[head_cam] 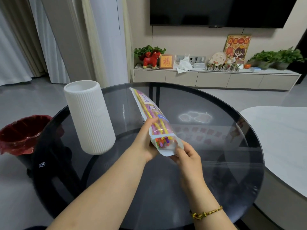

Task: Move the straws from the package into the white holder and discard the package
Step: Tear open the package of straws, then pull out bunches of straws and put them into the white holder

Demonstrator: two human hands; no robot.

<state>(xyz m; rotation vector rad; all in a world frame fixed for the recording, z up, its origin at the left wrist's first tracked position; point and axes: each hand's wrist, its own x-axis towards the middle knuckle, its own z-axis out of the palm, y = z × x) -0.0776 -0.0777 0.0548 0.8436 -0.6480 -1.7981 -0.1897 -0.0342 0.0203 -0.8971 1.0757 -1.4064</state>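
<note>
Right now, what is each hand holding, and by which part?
Both hold the clear plastic package of coloured straws: left hand grips its near half, right hand pinches its near end.

Single view: head cam, wide-angle, worn on person's head, aimed forward and down. Both forearms (108, 188) enter from bottom edge; left hand (146, 143) and right hand (187, 156) sit near frame centre, close to lens, gripping package (149, 105) between them. Round glass table (216, 171) fills lower half; white holder (89, 118) left of centre, red-lined bin (21, 146) at left edge beyond table rim. Far field along top: TV (222, 10) and low cabinet (216, 79) on facing wall. Verticals at left lean, typical wide-lens distortion.
</note>
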